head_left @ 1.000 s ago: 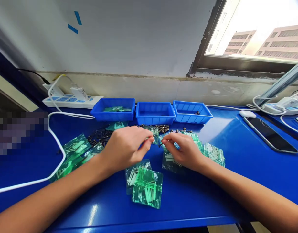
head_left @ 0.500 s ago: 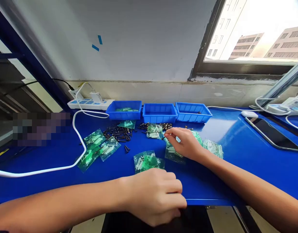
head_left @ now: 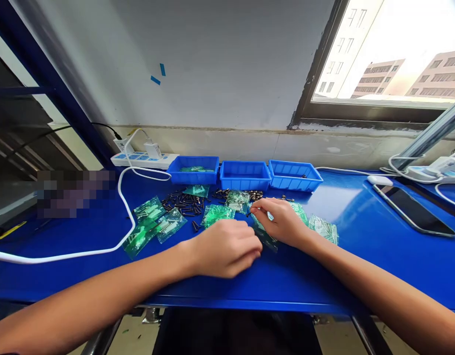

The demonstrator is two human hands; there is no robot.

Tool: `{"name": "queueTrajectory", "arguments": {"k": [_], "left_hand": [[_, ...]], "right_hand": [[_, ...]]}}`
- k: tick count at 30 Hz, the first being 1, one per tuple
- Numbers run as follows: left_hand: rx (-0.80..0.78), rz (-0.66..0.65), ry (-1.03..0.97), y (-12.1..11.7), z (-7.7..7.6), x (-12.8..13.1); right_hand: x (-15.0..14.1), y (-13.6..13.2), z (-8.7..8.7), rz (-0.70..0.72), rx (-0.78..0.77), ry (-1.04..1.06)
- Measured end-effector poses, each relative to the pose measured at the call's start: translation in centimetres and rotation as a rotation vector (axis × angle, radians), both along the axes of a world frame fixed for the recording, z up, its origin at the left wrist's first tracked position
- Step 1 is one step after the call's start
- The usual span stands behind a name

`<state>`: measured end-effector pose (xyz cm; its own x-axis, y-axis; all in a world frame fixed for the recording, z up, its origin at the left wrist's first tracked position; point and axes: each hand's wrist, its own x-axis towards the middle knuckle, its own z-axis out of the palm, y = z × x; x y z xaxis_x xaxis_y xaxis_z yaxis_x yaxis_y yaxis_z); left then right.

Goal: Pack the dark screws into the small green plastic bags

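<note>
Head view: we're pinching a small dark piece (head_left: 248, 214) between thumb and fingers of our right hand (head_left: 281, 222), so that grip is closed on it; too small to identify. We're holding that hand above a dark-looking packet (head_left: 268, 240), with a green packet (head_left: 300, 212) showing past the knuckles and a pale packet (head_left: 323, 229) lying beside the wrist. Our left hand (head_left: 229, 249) is curling its fingers downward, nearer us; we're not seeing inside that grip, so can't tell whether it's holding anything. It's partly covering a bright green packet (head_left: 216, 213). On the worktop (head_left: 286, 286) we're seeing a packet group (head_left: 149, 209) overlapping at left, a pile of dark screws (head_left: 183, 203) next to it, a loose dark screw (head_left: 195, 226) lying nearer us, and a centre packet (head_left: 238, 201) sitting against small brassy parts (head_left: 256, 195). Behind those, three blue bins are standing in a row: the left bin (head_left: 193, 179) is holding green packets, the middle bin (head_left: 245, 184) is sitting between, the right bin (head_left: 296, 185) is holding a few small dark bits. A phone (head_left: 414, 209) is lying far right.
</note>
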<state>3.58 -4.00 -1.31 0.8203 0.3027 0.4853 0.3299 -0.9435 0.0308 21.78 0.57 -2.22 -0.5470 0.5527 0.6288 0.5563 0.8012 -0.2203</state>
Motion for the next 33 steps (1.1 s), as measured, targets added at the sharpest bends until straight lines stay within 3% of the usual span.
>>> {"name": "queueTrajectory", "arguments": {"k": [4,7,11,14,16,20,25,29,33], "left_hand": [[-0.089,-0.219,0.018,-2.9,-0.4,0.7],[-0.149,-0.238,0.006,-3.1,-0.7,-0.3],[-0.361,-0.14,-0.088,-0.7,-0.6,-3.0],[-0.575,0.108,-0.122,1.3,-0.2,-4.5],[-0.643,0.195,-0.133,2.0,0.0,-4.9],[-0.635,0.238,-0.178,1.7,0.3,-3.9],[-0.778,0.431,-0.582,1.2,0.0,-0.2],[-1.019,0.416,-0.588,2.2,-0.3,2.0],[-1.075,0.32,-0.451,2.6,-0.1,1.5]], "right_hand": [[-0.1,-0.2,0.2,0.018,-0.014,-0.021],[-0.1,-0.2,0.4,0.007,-0.023,-0.006],[0.0,0.0,0.5,-0.014,-0.044,0.01],[0.0,0.2,0.4,-0.032,-0.08,0.001],[0.0,0.2,0.3,-0.025,-0.094,0.001],[-0.3,0.0,0.3,0.004,-0.09,0.026],[-0.8,-0.4,0.5,-0.001,-0.077,0.072],[-0.6,-0.6,0.7,-0.026,-0.06,0.07],[-0.2,-0.5,0.8,0.01,-0.049,0.073]]}}
